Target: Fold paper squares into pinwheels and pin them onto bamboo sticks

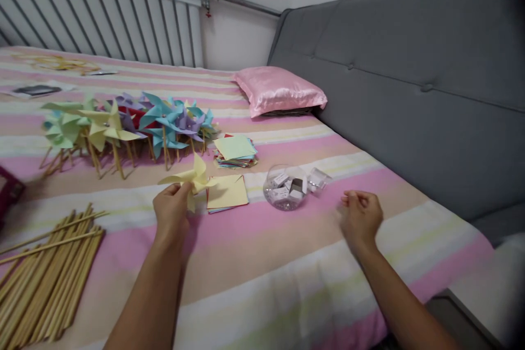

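Between the fingers of my left hand [173, 205] is a yellow paper pinwheel [199, 175], its vanes folded and no stick visible on it. Just right of it lies a small stack of paper squares [227, 192], yellow on top. My right hand [363, 213] is closed in a pinch over the bed, to the right of a clear round bowl [286, 205] that holds small boxes and tiny shiny bits. Whatever may be between its fingertips is too small to make out. A small clear packet [318, 179] touches the bowl's right side.
Finished pinwheels [159, 120] on sticks stand clustered at the back left. A thicker stack of coloured paper squares [235, 149] sits beside them. Wooden sticks [53, 279] lie at the front left. A pink pillow [283, 90] rests near the grey headboard [402, 65].
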